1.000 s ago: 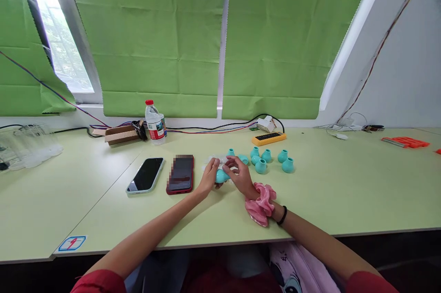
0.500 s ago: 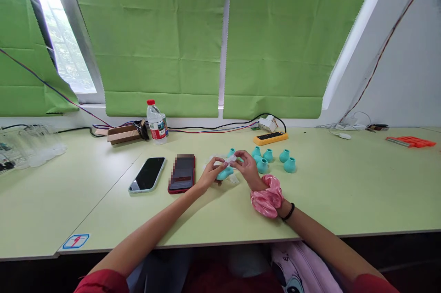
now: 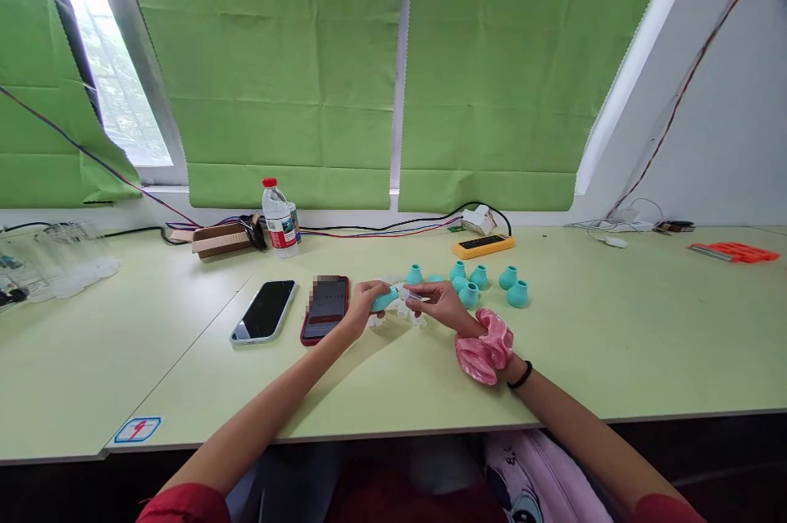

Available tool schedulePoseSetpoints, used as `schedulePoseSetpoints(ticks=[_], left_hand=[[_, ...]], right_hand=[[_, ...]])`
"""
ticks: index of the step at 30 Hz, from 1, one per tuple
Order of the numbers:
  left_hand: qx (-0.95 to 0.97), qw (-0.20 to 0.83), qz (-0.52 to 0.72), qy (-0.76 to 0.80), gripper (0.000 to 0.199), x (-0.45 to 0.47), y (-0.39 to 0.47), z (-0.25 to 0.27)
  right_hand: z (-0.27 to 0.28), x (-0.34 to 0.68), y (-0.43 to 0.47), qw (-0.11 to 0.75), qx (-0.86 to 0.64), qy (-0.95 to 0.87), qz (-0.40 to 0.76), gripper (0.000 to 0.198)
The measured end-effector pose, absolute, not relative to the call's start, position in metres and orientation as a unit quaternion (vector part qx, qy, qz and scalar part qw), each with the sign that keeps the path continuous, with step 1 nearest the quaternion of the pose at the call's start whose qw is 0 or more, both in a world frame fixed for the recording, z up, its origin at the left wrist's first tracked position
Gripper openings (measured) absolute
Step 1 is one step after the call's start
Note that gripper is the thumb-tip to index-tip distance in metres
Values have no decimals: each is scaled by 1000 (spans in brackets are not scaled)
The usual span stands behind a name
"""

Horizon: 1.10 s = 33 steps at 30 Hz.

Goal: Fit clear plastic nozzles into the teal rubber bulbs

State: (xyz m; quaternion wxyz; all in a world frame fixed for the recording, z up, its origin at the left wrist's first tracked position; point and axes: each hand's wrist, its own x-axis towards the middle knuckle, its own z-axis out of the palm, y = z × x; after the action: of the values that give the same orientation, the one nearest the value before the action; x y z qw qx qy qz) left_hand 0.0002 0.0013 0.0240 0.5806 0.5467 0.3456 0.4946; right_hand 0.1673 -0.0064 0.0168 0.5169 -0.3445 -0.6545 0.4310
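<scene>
My left hand (image 3: 365, 306) is closed around a turquoise cone-shaped piece (image 3: 384, 299), its narrow end turned toward the right. Pinched in the fingers of my right hand (image 3: 439, 303) is a small clear plastic piece (image 3: 411, 294), right by the narrow end of the turquoise one. Whether the two pieces are joined I cannot tell. Several whitish clear plastic pieces (image 3: 419, 320) lie on the table under and around my hands. Beyond and to the right of my right hand stand several more turquoise cone-shaped pieces (image 3: 469, 295), necks up.
Left of my hands lie a phone in a red case (image 3: 325, 310) and a phone in a pale case (image 3: 263, 311). Behind stand a water bottle (image 3: 279, 220), an open cardboard box (image 3: 221, 240) and a yellow-edged power strip (image 3: 483, 247). An orange object (image 3: 738, 252) lies far right.
The turquoise piece in my left hand has tipped from wide side down to lying sideways, and moved left. My right hand has lowered, turning the clear piece with it.
</scene>
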Motion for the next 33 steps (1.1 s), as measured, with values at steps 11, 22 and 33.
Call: schedulePoseSetpoints(ticks=[11,22,33], left_hand=[[726,472,326,380,33,-8,1,30],[829,249,355,353,27,0,3,16],[833,207,395,327,26,4,-8,22]], right_hand=[[12,174,-11,452,-366,-784,217,18],[26,175,-21,402,-383,-759,341,34],[32,179,-18,351,-358,-694,517,48]])
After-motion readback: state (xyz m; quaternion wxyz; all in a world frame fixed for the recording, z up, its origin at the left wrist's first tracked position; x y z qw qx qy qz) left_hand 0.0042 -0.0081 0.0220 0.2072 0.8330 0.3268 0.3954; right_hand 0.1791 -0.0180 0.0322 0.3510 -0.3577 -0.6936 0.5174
